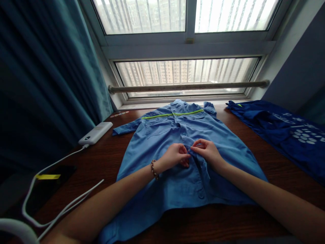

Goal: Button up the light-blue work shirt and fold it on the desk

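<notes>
A light blue work shirt [162, 142] with a yellow-green stripe across its chest lies spread on the wooden table, collar toward the window. My left hand [176, 154], a braided bracelet on its wrist, pinches the front placket edge at mid-shirt. Close beside it, my right hand [207, 152] pinches the other side of the same placket. The fingertips of both hands almost meet, and whatever small part lies between them is hidden. Below the hands the placket gapes open, with a button [200, 194] showing near the hem.
On the left, a white power bank [95, 133] has a white cable [61, 157] running toward me. A yellow strip [48, 177] lies on a dark flat object. Dark blue printed fabric [284, 132] covers the table's right side. Behind stand a window rail [188, 87] and a blue curtain [56, 67].
</notes>
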The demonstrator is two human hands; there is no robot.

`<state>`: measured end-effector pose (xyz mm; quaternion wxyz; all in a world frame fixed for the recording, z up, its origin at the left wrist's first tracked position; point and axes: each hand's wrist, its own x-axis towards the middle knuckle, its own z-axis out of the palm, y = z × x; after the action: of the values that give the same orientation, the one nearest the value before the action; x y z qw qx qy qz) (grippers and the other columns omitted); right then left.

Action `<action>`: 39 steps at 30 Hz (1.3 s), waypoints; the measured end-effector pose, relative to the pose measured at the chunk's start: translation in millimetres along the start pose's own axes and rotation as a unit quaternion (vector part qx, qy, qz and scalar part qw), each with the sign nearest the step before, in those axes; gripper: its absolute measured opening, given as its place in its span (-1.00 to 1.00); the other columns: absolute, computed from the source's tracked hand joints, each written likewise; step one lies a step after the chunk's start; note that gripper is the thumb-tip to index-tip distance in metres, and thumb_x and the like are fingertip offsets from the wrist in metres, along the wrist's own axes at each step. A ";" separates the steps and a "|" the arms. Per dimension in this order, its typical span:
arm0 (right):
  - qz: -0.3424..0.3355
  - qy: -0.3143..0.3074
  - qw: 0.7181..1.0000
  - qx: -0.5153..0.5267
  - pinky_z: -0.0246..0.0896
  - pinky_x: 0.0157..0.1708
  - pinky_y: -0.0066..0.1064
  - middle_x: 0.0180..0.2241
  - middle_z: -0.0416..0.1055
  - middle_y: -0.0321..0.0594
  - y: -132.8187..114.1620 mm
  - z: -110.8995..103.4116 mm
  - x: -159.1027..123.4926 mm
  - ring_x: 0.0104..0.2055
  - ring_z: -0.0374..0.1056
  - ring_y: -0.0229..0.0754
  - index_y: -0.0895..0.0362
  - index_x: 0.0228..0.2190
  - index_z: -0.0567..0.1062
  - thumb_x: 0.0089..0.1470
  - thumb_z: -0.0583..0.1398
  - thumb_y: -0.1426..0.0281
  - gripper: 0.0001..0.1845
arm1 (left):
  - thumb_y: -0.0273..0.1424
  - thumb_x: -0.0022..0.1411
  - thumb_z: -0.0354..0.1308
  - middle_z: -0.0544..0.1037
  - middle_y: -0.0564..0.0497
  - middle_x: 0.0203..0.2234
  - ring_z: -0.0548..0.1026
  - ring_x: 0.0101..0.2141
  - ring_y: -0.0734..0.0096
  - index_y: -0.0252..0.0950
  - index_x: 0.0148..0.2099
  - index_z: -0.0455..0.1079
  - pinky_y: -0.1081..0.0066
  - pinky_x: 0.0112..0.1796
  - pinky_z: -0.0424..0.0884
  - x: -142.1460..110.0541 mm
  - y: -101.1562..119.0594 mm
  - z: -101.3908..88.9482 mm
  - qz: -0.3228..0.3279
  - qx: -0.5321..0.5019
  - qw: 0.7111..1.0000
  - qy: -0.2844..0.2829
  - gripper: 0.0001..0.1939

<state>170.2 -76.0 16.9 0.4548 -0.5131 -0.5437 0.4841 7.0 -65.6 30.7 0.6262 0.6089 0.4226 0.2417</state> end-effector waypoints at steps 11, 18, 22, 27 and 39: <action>-0.031 -0.014 0.999 -0.002 0.12 -0.63 -0.52 -0.60 0.39 -0.27 -2.9 2.0 -3.3 -0.61 0.27 -0.31 0.19 -0.54 0.42 -0.13 0.19 0.16 -0.69 | -0.51 -0.13 0.31 0.48 0.00 -0.57 0.51 -0.51 0.39 -0.41 -0.44 0.25 0.43 -0.37 0.46 3.6 -7.0 -5.5 -0.053 -0.126 0.991 -0.005 -0.75; -0.041 -0.054 0.997 -0.041 0.09 -0.68 -0.52 -0.62 0.38 -0.30 2.5 1.2 -0.8 -0.66 0.23 -0.33 0.18 -0.48 0.45 -0.17 0.23 0.25 -0.76 | -0.54 -0.15 0.30 0.46 0.06 -0.62 0.49 -0.54 0.44 -0.41 -0.48 0.28 0.39 -0.37 0.47 5.6 -7.4 -3.5 -0.053 -0.131 0.990 0.024 -0.78; -0.083 -0.044 0.990 -0.106 0.15 -0.60 -0.49 -0.55 0.43 -0.27 3.7 1.4 -1.6 -0.58 0.29 -0.28 0.17 -0.48 0.47 -0.14 0.21 0.31 -0.83 | -0.58 -0.16 0.27 0.45 0.05 -0.64 0.48 -0.55 0.44 -0.42 -0.50 0.28 0.42 -0.40 0.47 5.9 -7.5 -3.3 -0.056 -0.136 0.988 0.036 -0.81; -0.138 -0.037 0.970 -0.196 0.18 -0.48 -0.46 -0.55 0.42 -0.30 1.4 2.0 -4.0 -0.50 0.32 -0.26 0.14 -0.49 0.48 -0.13 0.20 0.36 -0.89 | -0.62 -0.18 0.25 0.45 0.04 -0.65 0.47 -0.56 0.46 -0.41 -0.51 0.28 0.44 -0.41 0.47 7.2 -7.6 -3.5 -0.053 -0.157 0.985 0.044 -0.82; -0.109 -0.034 0.980 -0.164 0.22 -0.45 -0.44 -0.52 0.40 -0.28 5.9 6.1 -5.4 -0.47 0.34 -0.23 0.16 -0.44 0.40 -0.16 0.23 0.35 -0.82 | -0.40 -0.13 0.31 0.38 0.09 -0.67 0.43 -0.62 0.52 -0.36 -0.46 0.17 0.51 -0.52 0.42 7.7 -11.9 -4.1 -0.029 -0.153 0.986 0.066 -0.67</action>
<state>165.2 -81.7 10.3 0.3960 -0.5019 -0.6831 0.3530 5.2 -58.7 17.8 0.6892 0.4765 0.4386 0.3251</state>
